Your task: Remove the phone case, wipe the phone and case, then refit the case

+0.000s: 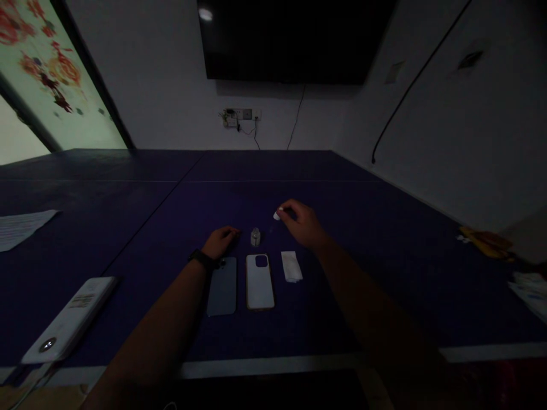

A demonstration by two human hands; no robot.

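The right hand [304, 223] hovers over the dark blue worktop [384, 273], its fingers pinching a small white piece [277, 215] (too dim to identify). The left hand [220, 240] rests, fingers loose and empty, just beyond the grey phone [222, 287], near a small grey object [255, 236].

Single view, head-worn. Looks forward and down from the near edge, across the dark worktop [299, 171] to the far wall [171, 85] and its black screen [290, 40]. Left hand [220, 240] and right hand [303, 223] sit mid-frame, fairly near. Wide field, dim.
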